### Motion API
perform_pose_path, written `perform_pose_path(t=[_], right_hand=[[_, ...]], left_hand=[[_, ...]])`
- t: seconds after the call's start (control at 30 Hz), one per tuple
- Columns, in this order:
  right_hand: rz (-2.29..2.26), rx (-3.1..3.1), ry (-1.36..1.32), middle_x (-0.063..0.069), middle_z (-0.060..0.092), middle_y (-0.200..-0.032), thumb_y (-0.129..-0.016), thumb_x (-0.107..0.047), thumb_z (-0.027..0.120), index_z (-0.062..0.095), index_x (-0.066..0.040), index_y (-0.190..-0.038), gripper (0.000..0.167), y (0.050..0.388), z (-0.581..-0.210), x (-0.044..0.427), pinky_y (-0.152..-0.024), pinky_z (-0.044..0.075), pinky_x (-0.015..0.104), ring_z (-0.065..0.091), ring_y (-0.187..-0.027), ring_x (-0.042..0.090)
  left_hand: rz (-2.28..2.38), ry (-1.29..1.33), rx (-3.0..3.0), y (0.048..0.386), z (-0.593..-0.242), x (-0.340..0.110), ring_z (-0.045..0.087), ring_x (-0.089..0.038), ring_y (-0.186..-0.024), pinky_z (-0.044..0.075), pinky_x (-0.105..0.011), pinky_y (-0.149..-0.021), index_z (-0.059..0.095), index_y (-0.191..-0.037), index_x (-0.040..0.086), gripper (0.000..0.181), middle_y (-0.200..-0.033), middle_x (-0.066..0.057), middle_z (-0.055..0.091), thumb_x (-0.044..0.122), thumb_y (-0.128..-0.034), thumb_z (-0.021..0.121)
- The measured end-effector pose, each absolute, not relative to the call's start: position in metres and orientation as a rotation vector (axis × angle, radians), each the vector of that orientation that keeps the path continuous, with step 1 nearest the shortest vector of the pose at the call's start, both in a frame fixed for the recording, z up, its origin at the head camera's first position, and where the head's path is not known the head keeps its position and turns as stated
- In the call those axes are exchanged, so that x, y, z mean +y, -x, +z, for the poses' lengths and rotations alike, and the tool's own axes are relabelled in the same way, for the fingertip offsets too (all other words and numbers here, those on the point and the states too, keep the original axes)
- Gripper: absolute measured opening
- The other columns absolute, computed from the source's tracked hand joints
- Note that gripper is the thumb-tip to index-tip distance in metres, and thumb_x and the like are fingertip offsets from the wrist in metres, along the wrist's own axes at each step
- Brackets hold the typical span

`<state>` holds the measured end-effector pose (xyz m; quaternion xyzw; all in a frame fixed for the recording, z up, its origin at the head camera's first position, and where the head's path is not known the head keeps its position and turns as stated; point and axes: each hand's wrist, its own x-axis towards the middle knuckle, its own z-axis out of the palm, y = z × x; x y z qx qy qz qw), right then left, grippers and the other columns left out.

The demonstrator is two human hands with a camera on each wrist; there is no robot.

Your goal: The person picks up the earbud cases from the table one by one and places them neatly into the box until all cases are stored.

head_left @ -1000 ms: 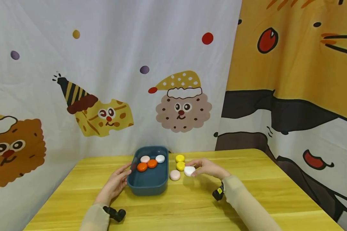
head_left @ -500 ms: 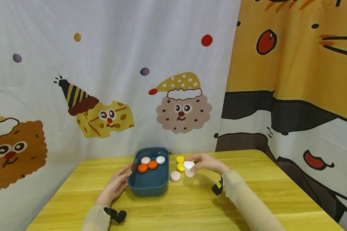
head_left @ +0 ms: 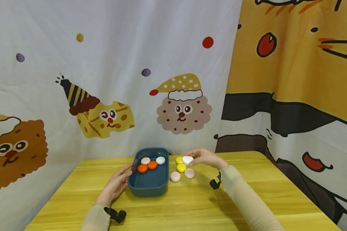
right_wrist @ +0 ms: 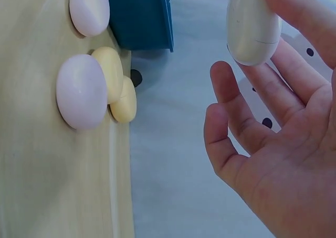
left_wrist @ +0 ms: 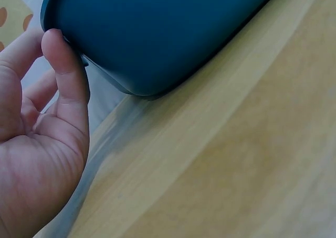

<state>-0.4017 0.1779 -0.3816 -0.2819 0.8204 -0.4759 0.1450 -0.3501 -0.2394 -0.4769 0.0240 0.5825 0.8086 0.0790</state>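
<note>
My right hand [head_left: 207, 158] pinches a white rounded piece [head_left: 187, 160] above the table, beside the back yellow piece [head_left: 178, 159]. In the right wrist view this white piece [right_wrist: 252, 31] is between thumb and fingers, while the hand's [right_wrist: 294, 143] other fingers are loosely bent. Another yellow piece [head_left: 181, 168] and two pale pink pieces [head_left: 175, 176] lie near it on the table. My left hand [head_left: 114, 186] touches the left side of the dark blue box [head_left: 148, 191], fingers slightly bent. The left wrist view shows its fingertips at the box's edge [left_wrist: 152, 33].
Inside the box are two orange pieces [head_left: 142, 168], a pale pink piece [head_left: 146, 161] and a white piece [head_left: 160, 160]. The wooden table [head_left: 167, 215] extends to a cartoon-printed curtain [head_left: 112, 64] behind it. Each wrist wears a small black camera.
My right hand has lifted the white piece off a pale pink one and moved it back towards the far yellow piece, uncovering the pink piece. The left hand stays at the box.
</note>
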Motion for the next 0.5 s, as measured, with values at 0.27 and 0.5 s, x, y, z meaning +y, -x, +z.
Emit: perform_pose_path(t=[0.27,0.5], right_hand=[[-1.400,2.315,0.838,0.004,0.064,-0.123,-0.083,-0.019,0.076,0.063,-0.013,-0.130,0.049,0.411,-0.383,0.174,-0.099,0.040,0.048,0.057,-0.112,0.026],[-1.388,2.307,0.838,0.004,0.064,-0.122,-0.083,-0.020,0.077,0.063,-0.010,-0.130,0.050,0.415,-0.386,0.167,-0.098,0.042,0.046,0.058,-0.110,0.024]], left_hand=[[2.423,-0.071,1.753,0.349,-0.476,-0.240,0.058,-0.008,-0.064,0.048,-0.019,-0.056,0.028,-0.153,0.008,0.061,-0.097,-0.003,0.064,0.010,-0.0989,0.055],[2.420,-0.084,1.736,0.350,-0.477,-0.239,0.059,-0.008,-0.066,0.049,-0.019,-0.058,0.027,-0.154,0.008,0.062,-0.099,-0.004,0.066,0.011,-0.0987,0.056]])
